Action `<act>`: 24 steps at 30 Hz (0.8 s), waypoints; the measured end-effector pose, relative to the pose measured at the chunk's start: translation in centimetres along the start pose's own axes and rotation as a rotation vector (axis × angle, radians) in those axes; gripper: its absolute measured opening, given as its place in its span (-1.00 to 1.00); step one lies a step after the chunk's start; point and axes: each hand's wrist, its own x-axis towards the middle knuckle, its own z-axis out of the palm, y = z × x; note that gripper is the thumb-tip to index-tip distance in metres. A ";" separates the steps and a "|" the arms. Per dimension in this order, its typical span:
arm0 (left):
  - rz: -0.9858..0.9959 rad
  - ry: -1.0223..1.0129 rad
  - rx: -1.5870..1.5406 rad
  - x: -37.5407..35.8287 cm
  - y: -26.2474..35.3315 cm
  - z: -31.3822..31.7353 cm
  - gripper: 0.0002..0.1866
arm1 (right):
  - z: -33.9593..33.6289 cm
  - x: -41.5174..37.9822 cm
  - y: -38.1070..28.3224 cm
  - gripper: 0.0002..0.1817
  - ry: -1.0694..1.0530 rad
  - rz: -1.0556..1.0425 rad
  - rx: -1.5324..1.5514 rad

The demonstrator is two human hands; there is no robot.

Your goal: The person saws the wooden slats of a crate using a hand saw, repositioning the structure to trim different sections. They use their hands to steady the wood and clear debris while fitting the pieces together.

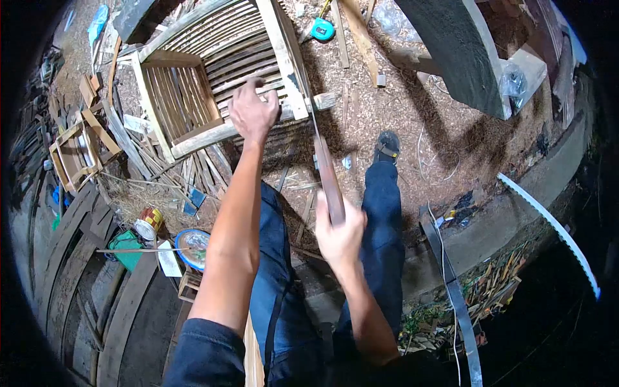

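The right hand [338, 233] is clenching round the handle of a wooden-handled tool [328, 173], whose thin metal blade is pointing ahead of that hand, reaching the jutting rail end [325, 101] of a slatted wooden frame [200, 138]. Over to the left, the left hand [253, 113] is holding nothing, fingers part-curled and spreading over the frame's rail; whether it's touching isn't clear. Beyond both hands, a teal tape measure [322, 29] is lying on the ground.

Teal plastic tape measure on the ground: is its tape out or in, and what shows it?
Out: a narrow yellow strip runs from the teal case toward the picture's top edge; its full length cannot be told.
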 end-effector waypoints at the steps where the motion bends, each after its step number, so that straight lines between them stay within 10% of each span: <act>1: -0.020 -0.055 -0.027 -0.1 0.4 -0.3 -0.65 | 0.8 1.8 -0.1 -0.74 -0.017 0.003 0.031; 4: -0.246 -0.155 -0.089 1.7 2.0 -0.6 -0.61 | 3.9 5.0 0.4 -0.75 0.026 -0.142 -0.091; 8: -0.138 0.045 -0.083 1.0 0.7 -0.3 -0.60 | -2.0 -4.3 0.8 -0.84 0.020 -0.053 -0.042; 12: -0.108 -0.051 -0.066 0.3 1.1 -0.8 -0.60 | 0.8 3.1 1.9 -0.84 0.077 -0.196 -0.258; 14: -0.146 -0.065 -0.074 0.7 1.6 -0.7 -0.59 | 4.4 8.7 1.0 -0.78 -0.113 0.100 -0.142; 20: -0.224 -0.090 -0.087 0.7 0.7 -1.1 -0.49 | -1.2 -3.6 2.0 -0.78 -0.038 0.089 -0.064; 24: -0.168 -0.037 -0.053 1.0 1.7 -0.7 -0.55 | 2.2 3.8 0.8 -0.82 0.047 -0.168 -0.114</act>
